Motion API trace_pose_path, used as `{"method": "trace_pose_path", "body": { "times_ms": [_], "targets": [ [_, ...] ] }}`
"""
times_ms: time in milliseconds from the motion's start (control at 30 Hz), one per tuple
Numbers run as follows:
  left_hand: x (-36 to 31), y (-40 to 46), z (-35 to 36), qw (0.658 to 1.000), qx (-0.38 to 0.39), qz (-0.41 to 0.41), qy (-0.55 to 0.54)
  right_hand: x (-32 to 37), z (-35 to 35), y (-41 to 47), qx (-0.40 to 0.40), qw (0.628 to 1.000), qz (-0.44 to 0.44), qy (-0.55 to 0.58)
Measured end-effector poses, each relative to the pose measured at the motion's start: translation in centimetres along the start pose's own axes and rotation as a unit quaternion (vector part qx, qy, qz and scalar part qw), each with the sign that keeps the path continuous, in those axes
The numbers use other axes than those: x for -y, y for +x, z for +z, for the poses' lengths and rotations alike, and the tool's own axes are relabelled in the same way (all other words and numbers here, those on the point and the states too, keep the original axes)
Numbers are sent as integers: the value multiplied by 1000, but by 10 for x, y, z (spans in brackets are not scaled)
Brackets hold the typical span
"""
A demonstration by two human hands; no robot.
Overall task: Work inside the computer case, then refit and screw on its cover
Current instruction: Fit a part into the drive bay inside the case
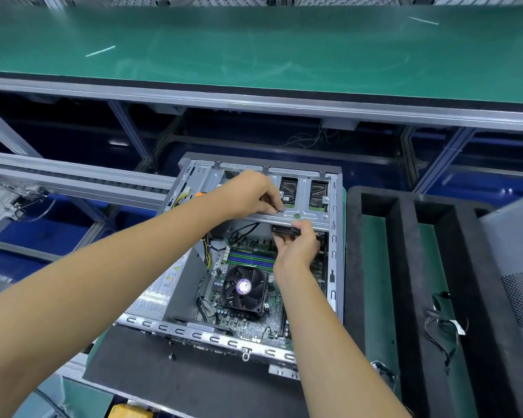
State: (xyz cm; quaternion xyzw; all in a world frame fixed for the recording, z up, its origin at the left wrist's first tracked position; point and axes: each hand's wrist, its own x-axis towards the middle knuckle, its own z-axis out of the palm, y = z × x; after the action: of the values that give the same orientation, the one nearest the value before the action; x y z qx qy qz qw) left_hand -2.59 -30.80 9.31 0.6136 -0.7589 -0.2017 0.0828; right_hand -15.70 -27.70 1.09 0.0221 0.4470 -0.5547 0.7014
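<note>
An open grey computer case [337, 267] lies on a dark mat, its motherboard, green memory slots and black CPU fan [244, 289] exposed. My left hand [251, 191] reaches over the silver drive cage [302, 217] at the case's far end, its fingertips curled down and pinching something small at the cage's bar. My right hand [298, 247] is just under that bar and grips a flat black part [283, 229] between thumb and fingers. The grey perforated cover [517, 267] leans at the right edge of the view.
A black foam tray [405, 267] with green slots stands right of the case and holds loose cables [444, 324]. A green conveyor belt [254, 49] runs across the back. Metal frame rails lie to the left. A yellow object [127, 410] shows at the bottom edge.
</note>
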Motion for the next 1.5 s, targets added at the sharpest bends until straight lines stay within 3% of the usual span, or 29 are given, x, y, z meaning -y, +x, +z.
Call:
{"method": "trace_pose_path", "body": {
  "times_ms": [400,633,767,1300,1500],
  "targets": [
    [11,-10,11,996,-59,4,-67,-1,0,1,-4,1000,2,-12],
    [5,-11,5,998,-54,17,-24,-2,-1,3,2,1000,4,-10],
    [0,-6,-3,998,-23,29,52,-1,-1,2,3,1000,5,-11],
    [-10,-3,-11,970,1,132,202,0,0,2,-13,1000,11,-19],
    [-10,-1,-10,984,8,96,152,1,1,2,-8,1000,12,-21]
  ]
}}
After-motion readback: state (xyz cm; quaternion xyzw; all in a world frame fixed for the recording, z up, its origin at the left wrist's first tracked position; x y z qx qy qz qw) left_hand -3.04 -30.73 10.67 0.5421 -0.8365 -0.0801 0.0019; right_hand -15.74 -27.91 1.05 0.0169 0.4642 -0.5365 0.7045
